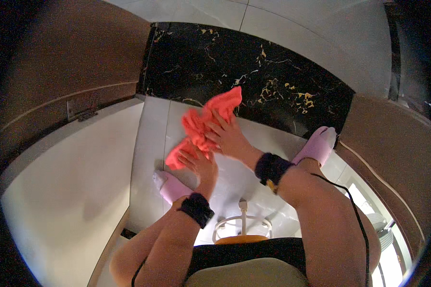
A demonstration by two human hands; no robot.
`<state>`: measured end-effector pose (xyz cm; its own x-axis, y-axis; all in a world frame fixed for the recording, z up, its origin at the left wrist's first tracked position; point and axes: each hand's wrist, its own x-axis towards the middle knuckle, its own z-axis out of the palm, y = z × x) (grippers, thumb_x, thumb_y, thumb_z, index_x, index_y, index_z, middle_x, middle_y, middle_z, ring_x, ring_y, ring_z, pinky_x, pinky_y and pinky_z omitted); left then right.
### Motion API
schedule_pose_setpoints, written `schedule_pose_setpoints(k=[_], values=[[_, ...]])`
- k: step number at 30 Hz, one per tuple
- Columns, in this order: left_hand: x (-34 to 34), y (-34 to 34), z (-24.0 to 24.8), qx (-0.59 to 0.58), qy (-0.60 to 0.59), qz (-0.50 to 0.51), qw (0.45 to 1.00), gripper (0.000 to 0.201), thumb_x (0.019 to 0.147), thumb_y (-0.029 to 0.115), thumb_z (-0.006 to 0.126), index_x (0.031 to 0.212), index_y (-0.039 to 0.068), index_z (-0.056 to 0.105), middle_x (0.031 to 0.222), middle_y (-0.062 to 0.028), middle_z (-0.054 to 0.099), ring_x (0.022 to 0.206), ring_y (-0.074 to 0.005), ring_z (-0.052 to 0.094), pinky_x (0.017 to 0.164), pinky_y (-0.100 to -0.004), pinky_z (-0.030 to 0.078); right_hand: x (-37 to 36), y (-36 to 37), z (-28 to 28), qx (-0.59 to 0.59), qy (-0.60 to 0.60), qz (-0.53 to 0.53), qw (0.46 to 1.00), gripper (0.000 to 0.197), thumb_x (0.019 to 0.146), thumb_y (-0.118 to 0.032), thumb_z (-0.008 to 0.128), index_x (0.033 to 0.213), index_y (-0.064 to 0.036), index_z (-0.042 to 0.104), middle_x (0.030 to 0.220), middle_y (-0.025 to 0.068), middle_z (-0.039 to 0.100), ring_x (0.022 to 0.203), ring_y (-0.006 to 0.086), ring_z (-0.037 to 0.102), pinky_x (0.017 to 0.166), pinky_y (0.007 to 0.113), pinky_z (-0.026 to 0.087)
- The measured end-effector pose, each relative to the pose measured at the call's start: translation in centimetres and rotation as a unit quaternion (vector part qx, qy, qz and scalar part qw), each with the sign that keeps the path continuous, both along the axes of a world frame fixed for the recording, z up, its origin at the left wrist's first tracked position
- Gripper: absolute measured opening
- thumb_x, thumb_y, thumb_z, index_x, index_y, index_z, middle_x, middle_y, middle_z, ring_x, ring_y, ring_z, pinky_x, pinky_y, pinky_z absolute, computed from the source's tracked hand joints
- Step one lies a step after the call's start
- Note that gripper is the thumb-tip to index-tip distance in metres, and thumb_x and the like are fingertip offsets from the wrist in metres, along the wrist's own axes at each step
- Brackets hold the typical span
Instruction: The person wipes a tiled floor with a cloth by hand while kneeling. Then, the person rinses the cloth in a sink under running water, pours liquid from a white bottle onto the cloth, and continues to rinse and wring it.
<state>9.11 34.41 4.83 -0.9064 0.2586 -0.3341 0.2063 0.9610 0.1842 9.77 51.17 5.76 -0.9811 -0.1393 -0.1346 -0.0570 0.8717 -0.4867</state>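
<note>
A coral-red cloth (192,123), bunched and creased, hangs between my two hands over the pale floor. My left hand (199,162) grips its lower end, with fingers spread partly over the fabric. Higher up and to the right, my right hand (229,137) grips the middle of the cloth, its fingers bent into the folds. One loose corner of the cloth reaches up past the right hand and overlaps the black marble strip in the picture. The thumbs and the fabric under the fingers are partly hidden.
Black marble with gold veins (191,62) crosses the pale tiled floor (151,129). My feet in pink socks (175,188) stand at both sides. A white stool base (243,220) is below me. A white panel (76,167) stands left; a black cable (357,210) runs along my right arm.
</note>
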Motion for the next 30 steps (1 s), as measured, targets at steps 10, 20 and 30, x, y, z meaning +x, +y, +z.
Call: schedule_pose_setpoints(k=[10, 20, 30], values=[[-19.0, 14.0, -1.3, -0.031, 0.102, -0.214, 0.971, 0.071, 0.093, 0.056, 0.046, 0.15, 0.018, 0.029, 0.15, -0.0366, 0.01, 0.136, -0.0606, 0.006, 0.108, -0.0684, 0.014, -12.9, 14.4, 2.3, 0.151, 0.006, -0.244, 0.958, 0.061, 0.086, -0.057, 0.054, 0.142, -0.0335, 0.045, 0.154, 0.01, 0.027, 0.145, 0.0411, 0.009, 0.105, 0.075, 0.01], [-10.5, 31.7, 4.1, 0.092, 0.003, -0.5, 0.861, 0.065, 0.088, 0.053, 0.056, 0.146, 0.032, 0.036, 0.154, -0.0293, 0.014, 0.138, -0.0555, 0.015, 0.109, -0.0656, 0.02, 4.5, 28.6, 2.6, 0.196, -0.198, -0.5, 0.82, 0.078, 0.086, -0.058, 0.055, 0.151, -0.0304, 0.023, 0.16, 0.0088, 0.002, 0.145, 0.0425, 0.0, 0.11, 0.067, 0.014], [-1.1, 28.5, 3.4, 0.116, -0.016, -0.623, 0.774, 0.07, 0.077, 0.044, 0.07, 0.14, 0.025, 0.047, 0.152, -0.0245, 0.021, 0.139, -0.0484, 0.02, 0.112, -0.0573, 0.023, 16.2, 21.8, -2.6, 0.241, -0.072, -0.644, 0.722, 0.079, 0.087, -0.052, 0.052, 0.15, -0.0114, 0.028, 0.153, 0.0272, 0.02, 0.139, 0.0528, 0.016, 0.114, 0.059, 0.016]])
